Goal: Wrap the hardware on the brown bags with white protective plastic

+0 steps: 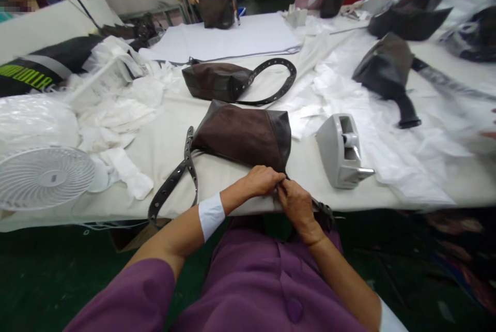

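Observation:
A dark brown handbag with black end panels (242,133) lies on the table in front of me. Its studded black strap (168,190) hangs over the table edge at the left. My left hand (265,179) and my right hand (296,202) meet at the bag's near right corner. Both have their fingers pinched together there, seemingly on the strap end, though the fingers mostly cover it. More dark strap (325,213) drops beside my right wrist. Just behind lies a second brown and black bag (217,81) with a looped, studded strap (292,76).
On the right stands a grey tape dispenser (341,153) by crumpled white wrapping (406,156) and another dark bag (387,63). A white fan (50,177) and plastic wrapping (36,120) lie left. Across the table, several people handle bags (219,9).

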`<state>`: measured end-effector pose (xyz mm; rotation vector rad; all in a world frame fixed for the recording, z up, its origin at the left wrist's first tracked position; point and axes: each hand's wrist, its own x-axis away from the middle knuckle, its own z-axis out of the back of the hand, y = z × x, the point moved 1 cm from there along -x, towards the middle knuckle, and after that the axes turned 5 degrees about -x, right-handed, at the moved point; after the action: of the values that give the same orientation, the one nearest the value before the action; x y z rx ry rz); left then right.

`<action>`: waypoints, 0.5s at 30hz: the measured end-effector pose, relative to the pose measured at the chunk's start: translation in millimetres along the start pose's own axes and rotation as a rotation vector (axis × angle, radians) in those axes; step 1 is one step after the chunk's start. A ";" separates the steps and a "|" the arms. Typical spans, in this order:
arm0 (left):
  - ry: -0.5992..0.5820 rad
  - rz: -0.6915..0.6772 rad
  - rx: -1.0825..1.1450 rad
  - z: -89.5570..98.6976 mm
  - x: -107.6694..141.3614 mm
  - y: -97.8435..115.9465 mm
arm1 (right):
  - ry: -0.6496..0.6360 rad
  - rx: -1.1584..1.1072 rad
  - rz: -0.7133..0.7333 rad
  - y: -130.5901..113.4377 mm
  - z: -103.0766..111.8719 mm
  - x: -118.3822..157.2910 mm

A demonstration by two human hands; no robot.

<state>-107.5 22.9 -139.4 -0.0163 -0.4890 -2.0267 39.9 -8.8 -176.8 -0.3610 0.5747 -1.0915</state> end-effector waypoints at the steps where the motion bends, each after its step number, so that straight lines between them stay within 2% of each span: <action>1: 0.024 -0.012 0.060 2.8 1.9 -1.4 | -0.006 -0.054 -0.055 -0.7 1.6 -1.6; 4: 0.240 0.040 0.466 0.2 16.1 -7.2 | -0.098 -0.403 -0.354 -4.8 3.8 -4.8; 6: 0.420 0.189 0.779 -10.5 30.9 -11.6 | -0.150 -0.763 -0.619 -11.6 1.6 -3.2; 8: 0.541 0.336 1.018 -24.0 46.7 -13.3 | -0.157 -1.095 -0.820 -21.2 -2.8 0.3; 11: 0.617 0.435 1.222 -38.8 67.2 -10.1 | -0.140 -1.446 -0.946 -32.5 -11.5 2.7; 15: 0.635 0.527 1.343 -46.4 85.7 -4.3 | -0.054 -1.727 -1.064 -30.0 -24.1 -8.1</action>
<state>-144.4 -63.7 -165.0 1.1316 -1.1616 -0.8106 0.9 -14.1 -177.7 -2.3871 1.2456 -1.2784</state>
